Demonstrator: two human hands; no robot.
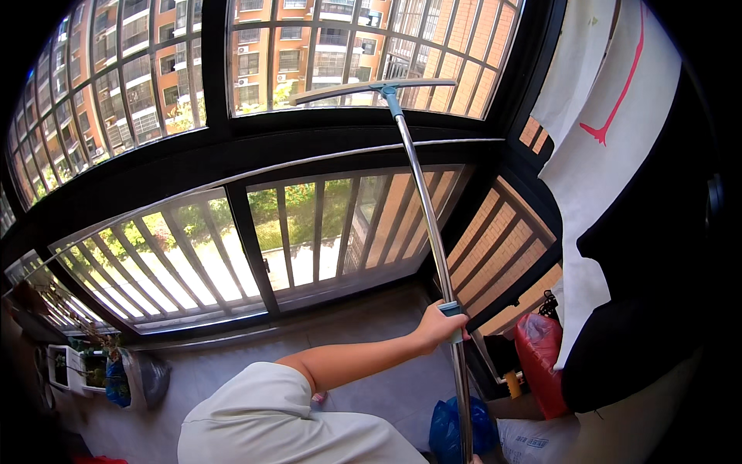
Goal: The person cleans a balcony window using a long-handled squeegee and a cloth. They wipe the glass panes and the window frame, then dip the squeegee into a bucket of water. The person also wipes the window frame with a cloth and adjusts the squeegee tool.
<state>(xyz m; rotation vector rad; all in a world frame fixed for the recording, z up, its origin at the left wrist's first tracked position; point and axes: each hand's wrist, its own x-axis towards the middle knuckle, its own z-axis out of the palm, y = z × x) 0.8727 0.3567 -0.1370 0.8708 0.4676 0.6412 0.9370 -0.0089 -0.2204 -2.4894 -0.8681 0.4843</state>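
A long-handled window squeegee [421, 185] stretches from the lower edge up to the window. Its wide blade with a blue-grey head [389, 90] lies across the lower part of the upper right window pane [325, 58]. My left hand [440, 326] is closed around the silver pole at its grey-green collar, with my bare forearm reaching in from a pale sleeve. Just a sliver of my right hand [474, 459] shows at the lower edge, against the pole's lower end; most of it is out of the picture.
Black window frames and barred lower panes enclose the balcony. A thin light rail [309, 160] crosses behind the pole. White cloth [610, 155] hangs at right. Below it are a red bag [539, 359], a blue plastic bag [444, 433] and a white sack [537, 441]. Planters [68, 370] stand at left.
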